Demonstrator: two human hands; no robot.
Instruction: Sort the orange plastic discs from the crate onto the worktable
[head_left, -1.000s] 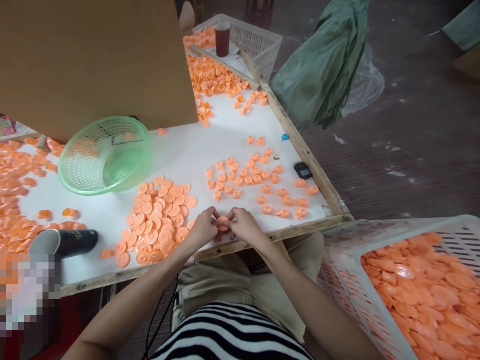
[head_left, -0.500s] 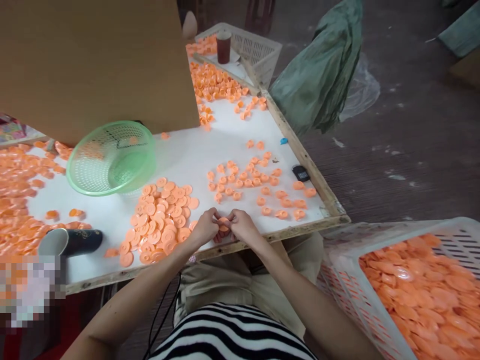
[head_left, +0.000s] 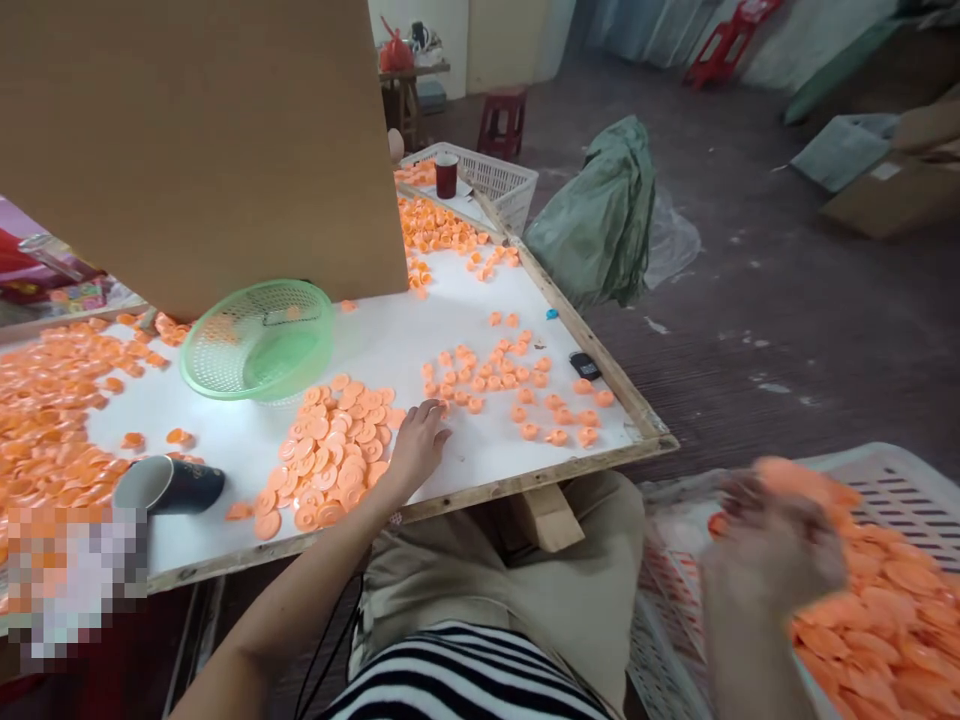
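Note:
My left hand (head_left: 418,442) is over the white tabletop, its thumb apart from the fingers and the fingertips at a small orange cup-shaped plastic piece (head_left: 444,409). Whether they grip it is not clear. To its left lies a heap of flat orange plastic discs (head_left: 330,455). Several more small cup-shaped pieces are spread to its right. My right hand (head_left: 780,545) is smeared by motion above the white crate (head_left: 900,465) of orange pieces on the right. A blurred orange piece (head_left: 799,480) shows by its fingers; whether the hand holds it cannot be told.
A green mesh basket (head_left: 259,345) stands behind the disc heap, before a tall cardboard sheet (head_left: 225,150). A dark cup (head_left: 180,485) lies on its side at left. A small black device (head_left: 584,366) sits by the wooden edge (head_left: 600,350). A green sack (head_left: 596,220) stands beyond.
My hands were together at the table edge with an orange piece between them. The right hand has swung right over the crate; the left has moved slightly forward to a small piece.

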